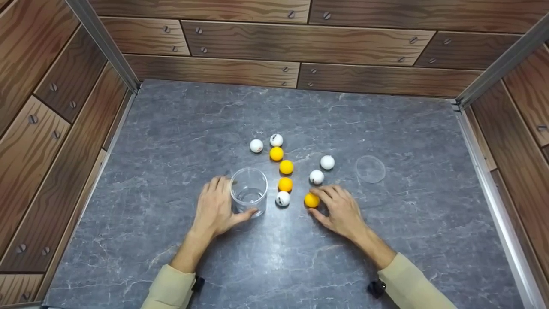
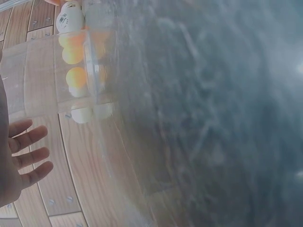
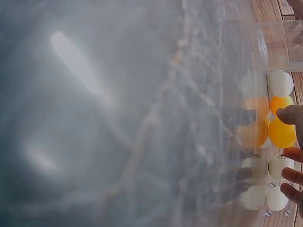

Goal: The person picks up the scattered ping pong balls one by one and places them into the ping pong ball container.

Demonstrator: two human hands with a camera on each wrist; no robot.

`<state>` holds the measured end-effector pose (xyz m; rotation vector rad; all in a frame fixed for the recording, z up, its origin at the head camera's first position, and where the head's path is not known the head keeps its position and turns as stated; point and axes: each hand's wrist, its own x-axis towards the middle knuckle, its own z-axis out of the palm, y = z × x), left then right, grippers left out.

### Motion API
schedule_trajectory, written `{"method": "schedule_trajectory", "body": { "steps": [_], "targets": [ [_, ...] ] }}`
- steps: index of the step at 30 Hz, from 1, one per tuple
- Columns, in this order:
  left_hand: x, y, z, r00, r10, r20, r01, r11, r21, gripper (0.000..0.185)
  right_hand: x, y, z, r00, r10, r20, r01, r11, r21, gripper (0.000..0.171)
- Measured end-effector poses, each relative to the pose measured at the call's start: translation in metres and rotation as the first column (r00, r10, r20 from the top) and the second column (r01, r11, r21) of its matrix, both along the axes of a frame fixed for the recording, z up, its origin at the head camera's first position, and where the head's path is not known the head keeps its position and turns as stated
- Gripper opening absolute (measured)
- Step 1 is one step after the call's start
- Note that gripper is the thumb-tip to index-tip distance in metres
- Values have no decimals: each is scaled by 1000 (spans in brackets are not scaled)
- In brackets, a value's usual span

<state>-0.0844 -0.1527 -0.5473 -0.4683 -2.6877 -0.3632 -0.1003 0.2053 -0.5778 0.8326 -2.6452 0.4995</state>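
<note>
A clear plastic cup (image 1: 249,201) stands upright on the grey table. My left hand (image 1: 215,208) holds it from the left, the fingers along its far left side and the thumb across its near side. In the left wrist view the fingers (image 2: 31,142) spread beside the clear wall. With thumb and forefinger, my right hand (image 1: 341,213) grips an orange table tennis ball (image 1: 312,200) at table height. A white ball (image 1: 316,177) lies just beyond that hand. Between the hands, a white ball (image 1: 282,198) and an orange ball (image 1: 285,184) sit right of the cup.
More orange balls (image 1: 286,167) and white balls (image 1: 256,146) lie farther back. Another white ball (image 1: 327,162) sits to the right, near a clear round lid (image 1: 370,169) lying flat. Wood-patterned walls (image 1: 300,43) enclose the table at the back and sides.
</note>
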Motion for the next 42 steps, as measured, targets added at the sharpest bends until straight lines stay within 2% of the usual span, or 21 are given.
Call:
{"method": "schedule_trajectory", "body": {
  "steps": [7,16,24,34,42],
  "targets": [
    [0,0,0,1000,7,11,-7,1000,-10,100,-1,-1,0,1000,22,-15,-22,1000,18,49],
    [1,0,-1,1000,4,-8,-4,1000,-14,100,-1,-1,-3,1000,22,-13,-22,999,25,43],
    [3,0,0,1000,12,16,-11,1000,-16,101,0,-2,-1,999,30,-17,-30,999,21,44],
    [2,-1,1,999,14,31,-14,1000,-18,99,-1,1,4,999,22,-32,-22,1000,-3,44],
    [1,0,0,1000,4,11,-4,1000,1,100,-5,2,15,997,27,-78,-30,999,-34,46]
  ]
}}
